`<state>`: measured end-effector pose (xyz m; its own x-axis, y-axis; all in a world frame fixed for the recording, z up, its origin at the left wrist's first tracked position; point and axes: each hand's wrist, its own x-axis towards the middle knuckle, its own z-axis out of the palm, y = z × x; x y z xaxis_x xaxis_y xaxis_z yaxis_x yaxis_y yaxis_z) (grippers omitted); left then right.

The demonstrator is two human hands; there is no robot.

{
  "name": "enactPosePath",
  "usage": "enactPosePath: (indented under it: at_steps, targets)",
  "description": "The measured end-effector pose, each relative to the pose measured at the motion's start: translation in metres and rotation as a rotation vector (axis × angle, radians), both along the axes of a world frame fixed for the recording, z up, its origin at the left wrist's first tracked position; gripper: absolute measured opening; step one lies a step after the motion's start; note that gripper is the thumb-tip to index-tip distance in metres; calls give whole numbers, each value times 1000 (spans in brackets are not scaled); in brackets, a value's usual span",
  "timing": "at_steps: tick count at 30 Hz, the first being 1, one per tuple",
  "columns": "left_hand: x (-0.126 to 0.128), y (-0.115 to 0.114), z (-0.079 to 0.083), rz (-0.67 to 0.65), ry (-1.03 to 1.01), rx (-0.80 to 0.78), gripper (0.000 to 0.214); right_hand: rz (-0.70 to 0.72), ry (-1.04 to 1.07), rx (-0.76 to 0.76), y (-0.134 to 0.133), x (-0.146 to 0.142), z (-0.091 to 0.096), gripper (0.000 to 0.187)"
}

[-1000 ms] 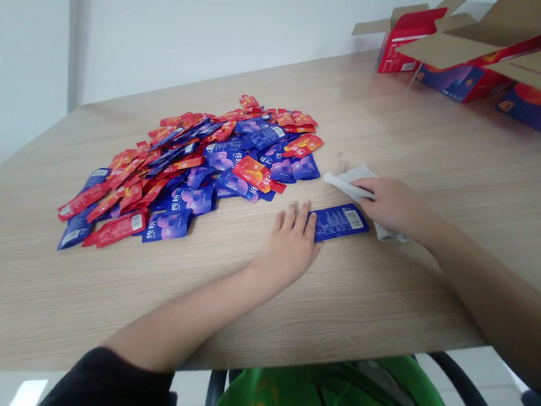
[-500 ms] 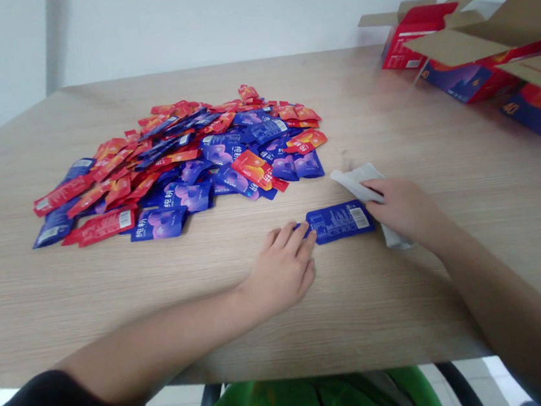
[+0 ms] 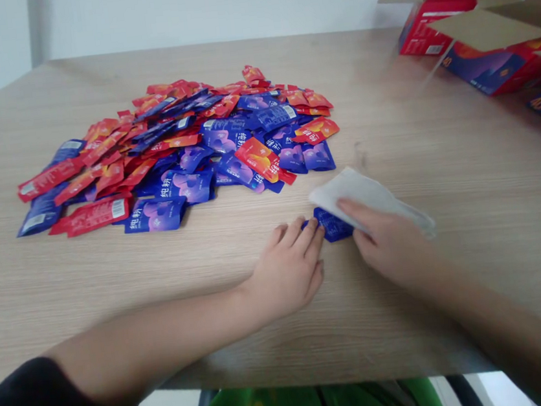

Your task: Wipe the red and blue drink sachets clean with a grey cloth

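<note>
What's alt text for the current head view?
The left hand touches one end of a blue packet while the right hand holds a white cloth over the other. Beyond, a heap of red and blue packets lies on the table, open boxes at right.

Looking forward and down from head height, close by the near edge of the worktop (image 3: 112,273), across to far edge and wall (image 3: 228,6).

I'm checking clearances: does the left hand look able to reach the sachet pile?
Probably yes: nothing visible blocks the left hand from the sachet pile, though that hand touches a blue sachet.
</note>
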<state>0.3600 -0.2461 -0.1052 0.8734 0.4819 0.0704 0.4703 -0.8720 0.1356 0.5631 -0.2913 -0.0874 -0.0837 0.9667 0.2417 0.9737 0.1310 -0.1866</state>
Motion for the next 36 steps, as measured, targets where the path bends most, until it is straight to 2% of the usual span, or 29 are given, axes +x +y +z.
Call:
enactPosePath:
  at_steps: [3,6,13,17,20,26,30,33,36]
  targets:
    - [0,0,1,2,-8,0,52,165,-29,-31,2,-13,-27,51]
    - [1,1,2,6,-8,-13,50,171,-26,-23,4,-20,-34,51]
    - [4,-2,6,-4,57,17,51,55,-187,-102,-3,-30,-30,55]
    - [5,-4,7,-5,77,43,52,-91,-272,-104,-10,-22,-31,55]
    - [4,-4,5,-6,59,52,51,-110,-292,-87,-17,-16,-29,56]
    - [5,-2,5,-1,19,29,50,5,-272,-114,-19,-26,-10,51]
    - [5,-1,6,-4,6,27,47,164,-41,-149,-9,-13,6,41]
    - [4,0,7,-13,-5,30,46,272,56,-227,-6,3,5,50]
    - [3,1,7,-29,-11,25,47,267,-52,-213,-8,5,-7,60]
